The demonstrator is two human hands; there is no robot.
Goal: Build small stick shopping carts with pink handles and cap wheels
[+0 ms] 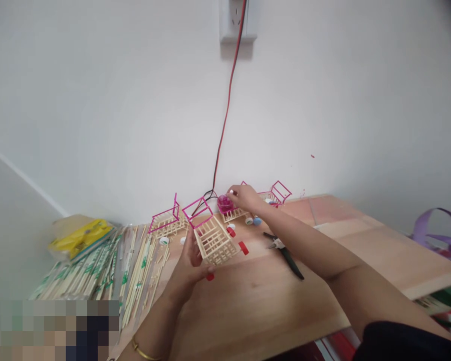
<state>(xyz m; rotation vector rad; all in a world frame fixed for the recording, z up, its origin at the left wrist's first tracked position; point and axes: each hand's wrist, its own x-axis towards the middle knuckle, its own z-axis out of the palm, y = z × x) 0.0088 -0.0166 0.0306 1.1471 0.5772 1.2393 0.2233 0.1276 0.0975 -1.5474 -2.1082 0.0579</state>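
Observation:
My left hand (190, 265) is closed around a small cart (215, 239) built of wooden sticks, with a pink rim and red bottle-cap wheels, lifted just above the wooden table (278, 296). My right hand (245, 196) reaches to the back of the table near the wall. Its fingertips touch a small pink cup (224, 203) resting on another stick cart (236, 213). Whether those fingers grip the cup is unclear.
Two more pink-rimmed stick carts (166, 223) (278, 193) stand by the wall. Black-handled pliers (285, 252) lie mid-table. Packs of wrapped chopsticks (108, 265) and a yellow bag (80, 235) fill the left side. A red and black cable (225, 120) hangs from a wall socket. Purple ribbon (436, 233) lies right.

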